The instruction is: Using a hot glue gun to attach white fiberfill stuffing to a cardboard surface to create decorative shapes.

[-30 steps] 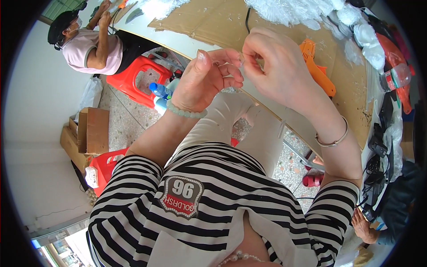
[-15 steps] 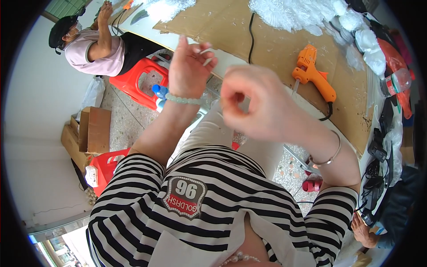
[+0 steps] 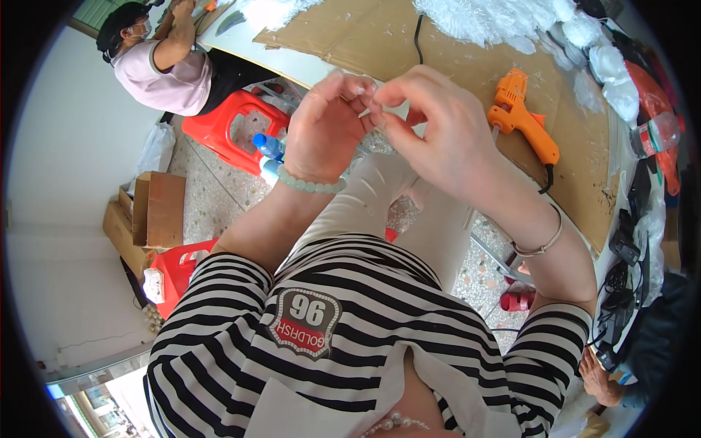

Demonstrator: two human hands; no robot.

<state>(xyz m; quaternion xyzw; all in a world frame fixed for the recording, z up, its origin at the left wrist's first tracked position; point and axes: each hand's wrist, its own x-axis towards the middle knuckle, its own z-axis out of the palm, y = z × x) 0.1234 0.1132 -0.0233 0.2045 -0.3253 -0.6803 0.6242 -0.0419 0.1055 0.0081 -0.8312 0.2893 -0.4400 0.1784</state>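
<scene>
In front of my lap, near the table's front edge, my two hands meet at the fingertips. My left hand (image 3: 321, 135), with a pale green bead bracelet (image 3: 310, 184) on the wrist, is turned palm toward me with its fingers curled in. My right hand (image 3: 449, 135) pinches thumb and forefinger against the left fingertips; a thin bangle (image 3: 544, 247) circles that wrist. Whatever is between the fingers is too small to make out, though a whitish speck shows there. Just right of my right hand, an orange glue gun (image 3: 522, 120) lies on the brown cardboard (image 3: 584, 179).
Clear plastic pieces (image 3: 489, 22) heap up at the back. A plastic bottle (image 3: 657, 135), a red bag (image 3: 646, 91) and black cables (image 3: 617, 281) line the right side. Left are a red stool (image 3: 212, 139), a cardboard box (image 3: 161, 208) and a masked person (image 3: 164, 69). Another person's hand (image 3: 599, 379) shows lower right.
My hands have come together; the left fingers, spread before, have curled in, and the right hand has moved up to touch them. The whole view has shifted slightly.
</scene>
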